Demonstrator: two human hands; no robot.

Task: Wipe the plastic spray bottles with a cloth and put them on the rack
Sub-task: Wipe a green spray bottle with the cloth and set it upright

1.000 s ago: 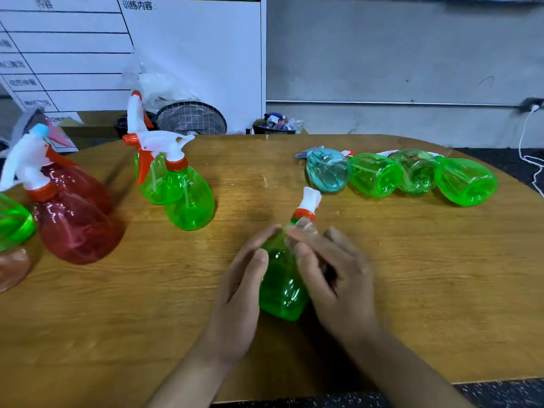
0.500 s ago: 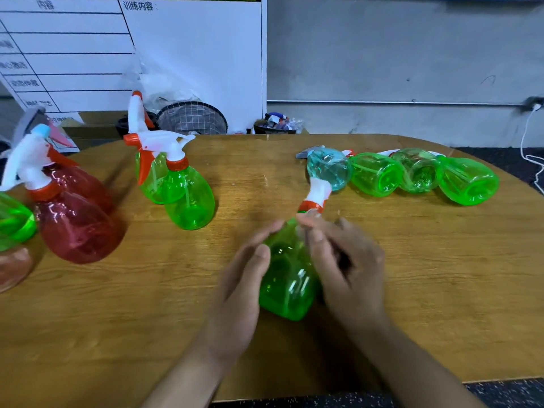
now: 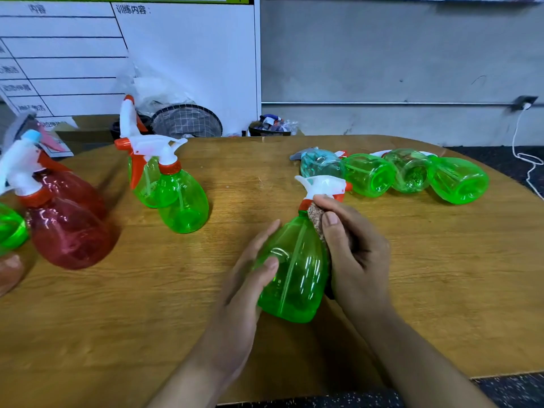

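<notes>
Green spray bottle gripped by left hand, cloth pinched in right hand.

Two bare forearms enter from the bottom edge, no sleeves visible. Left hand and right hand wear no gloves, rings or watch. Fingernails short, unpainted. No markings seen.

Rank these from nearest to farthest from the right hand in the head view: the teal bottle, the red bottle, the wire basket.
From the right hand:
1. Teal bottle, lying just beyond the hand, at the left end of the row on its side.
2. Wire basket, off the table's far edge, left of centre.
3. Red bottle, upright at the table's far left.
</notes>
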